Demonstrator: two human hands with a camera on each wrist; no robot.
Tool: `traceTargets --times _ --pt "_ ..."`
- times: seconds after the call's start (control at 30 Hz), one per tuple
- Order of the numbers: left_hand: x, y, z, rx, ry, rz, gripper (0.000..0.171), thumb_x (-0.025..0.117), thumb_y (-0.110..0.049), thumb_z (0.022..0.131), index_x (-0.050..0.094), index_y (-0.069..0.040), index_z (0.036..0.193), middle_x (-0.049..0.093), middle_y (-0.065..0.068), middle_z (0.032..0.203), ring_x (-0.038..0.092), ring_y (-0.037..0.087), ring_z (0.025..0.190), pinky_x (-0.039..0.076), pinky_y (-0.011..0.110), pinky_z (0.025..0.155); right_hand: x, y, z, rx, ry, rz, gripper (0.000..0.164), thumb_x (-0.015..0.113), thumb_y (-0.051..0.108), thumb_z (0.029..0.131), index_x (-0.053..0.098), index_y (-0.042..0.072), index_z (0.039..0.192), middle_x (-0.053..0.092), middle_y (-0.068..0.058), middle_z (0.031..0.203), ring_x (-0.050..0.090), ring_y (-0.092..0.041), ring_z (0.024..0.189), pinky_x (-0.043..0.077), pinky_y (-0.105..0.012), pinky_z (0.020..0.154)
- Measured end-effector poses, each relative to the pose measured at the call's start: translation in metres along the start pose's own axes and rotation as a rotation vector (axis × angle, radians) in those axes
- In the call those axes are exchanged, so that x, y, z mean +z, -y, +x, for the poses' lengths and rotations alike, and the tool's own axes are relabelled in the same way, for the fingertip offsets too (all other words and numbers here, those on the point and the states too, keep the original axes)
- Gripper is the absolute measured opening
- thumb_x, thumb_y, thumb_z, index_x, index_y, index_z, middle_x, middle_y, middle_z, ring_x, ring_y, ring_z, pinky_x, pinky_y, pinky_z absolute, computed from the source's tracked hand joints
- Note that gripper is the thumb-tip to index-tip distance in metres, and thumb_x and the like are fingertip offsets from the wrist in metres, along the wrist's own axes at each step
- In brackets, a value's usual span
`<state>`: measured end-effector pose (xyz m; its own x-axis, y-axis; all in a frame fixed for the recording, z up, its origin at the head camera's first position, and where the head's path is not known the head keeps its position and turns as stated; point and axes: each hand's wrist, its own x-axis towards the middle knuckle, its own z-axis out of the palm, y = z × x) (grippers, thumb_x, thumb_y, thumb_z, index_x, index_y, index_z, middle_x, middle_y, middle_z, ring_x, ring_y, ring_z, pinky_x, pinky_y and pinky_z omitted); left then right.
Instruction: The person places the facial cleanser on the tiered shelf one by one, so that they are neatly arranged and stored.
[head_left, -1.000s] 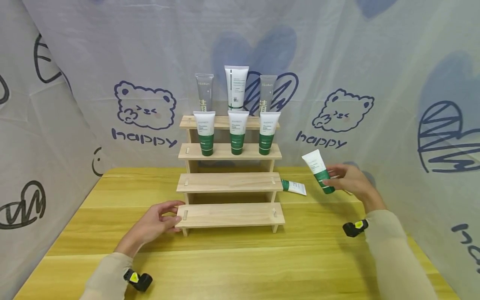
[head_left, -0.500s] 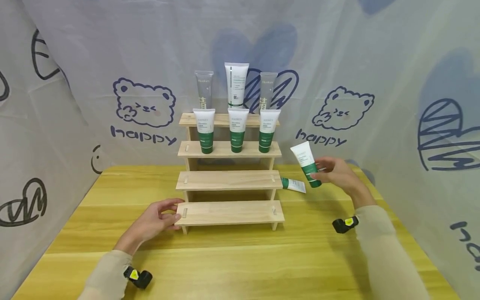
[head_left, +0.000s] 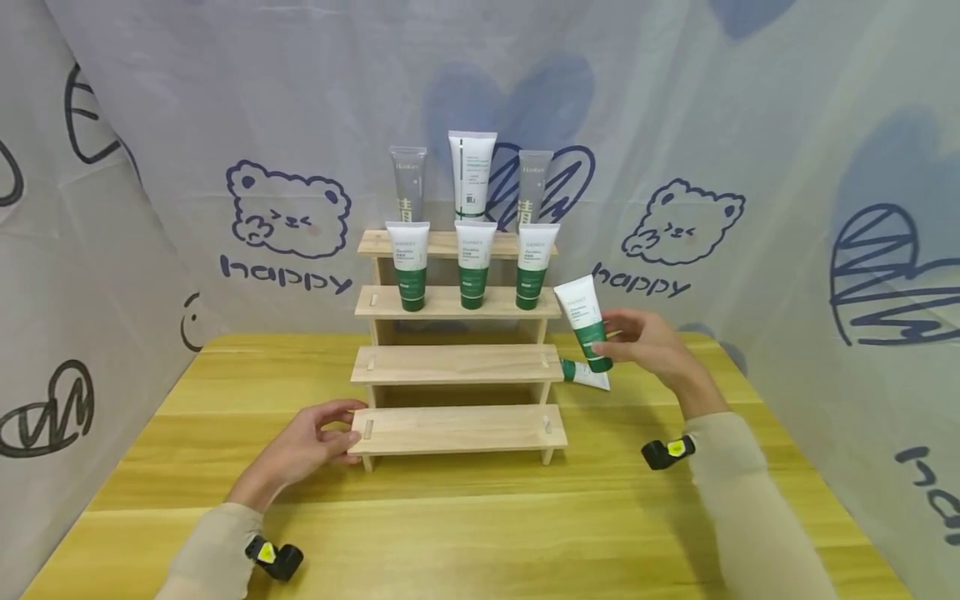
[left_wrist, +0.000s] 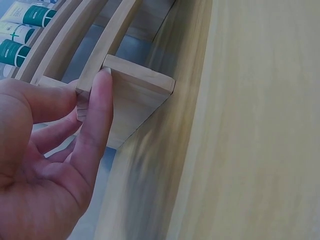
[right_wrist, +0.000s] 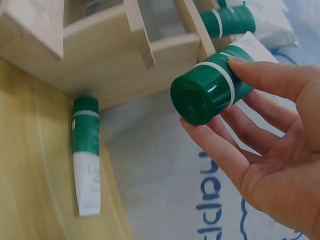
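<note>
A tiered wooden display stand [head_left: 457, 430] stands in the middle of the table. My left hand [head_left: 313, 440] pinches the left end of its lowest shelf between thumb and fingers, which the left wrist view shows close up. My right hand [head_left: 649, 343] holds a white and green squeeze tube [head_left: 582, 321] just right of the stand, cap down and tilted, off the table. In the right wrist view, thumb and fingers go round the tube's green lower part [right_wrist: 205, 90]. A second green and white tube [right_wrist: 86, 155] lies on the table by the stand's right side.
Three white and green tubes [head_left: 473, 265] stand on the second shelf from the top. Behind them, on the top shelf, a larger white tube [head_left: 472, 171] stands between two grey tubes [head_left: 408, 182]. A printed cloth [head_left: 300, 100] encloses the back and sides of the table [head_left: 450, 533].
My right hand has carried the tube leftward and slightly up, close to the stand's right side. The left hand has kept its grip on the lowest shelf.
</note>
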<state>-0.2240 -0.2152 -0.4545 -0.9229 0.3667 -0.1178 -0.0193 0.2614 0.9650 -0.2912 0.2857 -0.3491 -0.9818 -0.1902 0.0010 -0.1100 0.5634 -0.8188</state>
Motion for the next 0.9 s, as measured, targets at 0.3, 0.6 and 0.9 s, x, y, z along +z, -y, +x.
traceTargets --times 0.3,0.6,0.9 --pt "0.001 0.001 0.0 0.003 -0.001 0.004 0.056 0.058 0.0 0.102 0.037 0.008 0.153 0.049 0.032 0.135 0.071 0.021 0.103 0.068 0.034 0.085 0.018 0.016 0.003 -0.079 0.037 0.059 0.06 0.078 0.014 0.089 0.055 0.001 0.143 0.066 -0.024 0.131 0.064 -0.028 0.111 0.059 -0.029 0.093" --pt "-0.001 0.001 0.0 0.003 0.001 -0.003 0.057 0.058 0.0 0.102 0.036 0.007 0.154 0.048 0.033 0.138 0.071 0.022 0.105 0.067 0.033 0.086 0.048 0.032 0.006 -0.172 0.035 0.097 0.055 0.078 0.013 0.09 0.059 0.003 0.14 0.067 -0.021 0.131 0.064 -0.032 0.113 0.057 -0.035 0.098" --pt "0.0 0.001 0.0 0.0 0.0 -0.005 0.056 0.058 0.0 0.103 0.036 0.007 0.154 0.047 0.033 0.139 0.07 0.022 0.106 0.067 0.032 0.086 0.08 0.05 0.011 -0.242 -0.008 0.148 0.053 0.08 0.012 0.088 0.062 0.005 0.137 0.068 -0.018 0.13 0.066 -0.031 0.11 0.057 -0.035 0.097"
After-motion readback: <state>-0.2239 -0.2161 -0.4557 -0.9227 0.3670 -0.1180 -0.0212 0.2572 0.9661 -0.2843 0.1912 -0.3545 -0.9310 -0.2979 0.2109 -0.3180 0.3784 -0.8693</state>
